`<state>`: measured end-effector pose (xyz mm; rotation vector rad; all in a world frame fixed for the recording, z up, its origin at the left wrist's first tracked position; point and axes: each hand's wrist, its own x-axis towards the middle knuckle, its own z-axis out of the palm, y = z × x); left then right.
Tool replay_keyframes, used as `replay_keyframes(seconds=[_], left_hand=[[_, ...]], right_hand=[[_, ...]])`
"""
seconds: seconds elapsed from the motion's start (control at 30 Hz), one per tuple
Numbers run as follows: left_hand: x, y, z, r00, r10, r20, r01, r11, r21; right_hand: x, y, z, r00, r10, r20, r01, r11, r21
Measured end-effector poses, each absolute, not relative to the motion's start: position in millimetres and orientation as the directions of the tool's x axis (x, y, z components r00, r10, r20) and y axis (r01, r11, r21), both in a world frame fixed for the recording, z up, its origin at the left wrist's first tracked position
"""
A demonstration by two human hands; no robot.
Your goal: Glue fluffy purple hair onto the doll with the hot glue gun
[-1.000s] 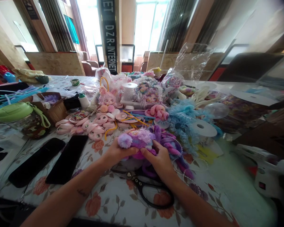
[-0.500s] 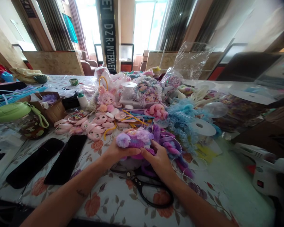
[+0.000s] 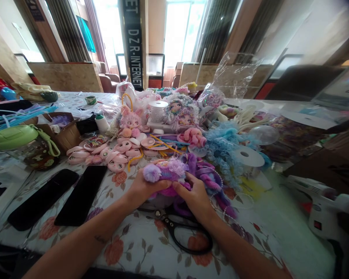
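Between my two hands is a fluffy purple doll head with a lilac pompom at its left side. My left hand is closed round its left end, thumb pressed along the near side. On the right, my right hand grips the other end, its thumb meeting the left one. The doll's face is hidden from me. Purple fuzzy strands and a string of white beads lie just beyond my right hand. Below the hands, black-handled scissors rest on the floral tablecloth.
Pink doll face pieces lie ahead on the left, near two black phone-like slabs. Blue curly yarn and a white spool are at the right. A white glue gun stands at the far right.
Both hands keep hold of the purple doll head in almost the same place. Only a very slight shift of the thumbs and the fluffy piece shows.
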<state>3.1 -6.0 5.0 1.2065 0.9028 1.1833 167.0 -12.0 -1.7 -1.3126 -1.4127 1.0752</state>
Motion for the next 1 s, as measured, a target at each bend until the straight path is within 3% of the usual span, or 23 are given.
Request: replay_keyframes(seconds=[0.27,0.47,0.7,1.0], left_hand=[[-4,-1,2,0.274,0.962,0.006,-0.178,0.044,0.983],[-8,2,2,0.26,0.964,0.053,-0.125,-0.021,0.992],[-6,0,5,0.213,0.977,0.032,-0.18,0.007,0.984],[-8,3,0,0.219,0.976,-0.002,-0.24,0.056,0.969]], right_hand=[[171,-8,-12,0.007,0.999,0.031,0.11,0.03,-0.994],[174,-3,-28,0.002,1.0,0.019,-0.001,0.019,-1.0],[178,-3,-36,-0.125,0.992,0.009,-0.218,-0.018,-0.976],[177,-2,-34,-0.093,0.995,-0.025,-0.246,-0.048,-0.968]])
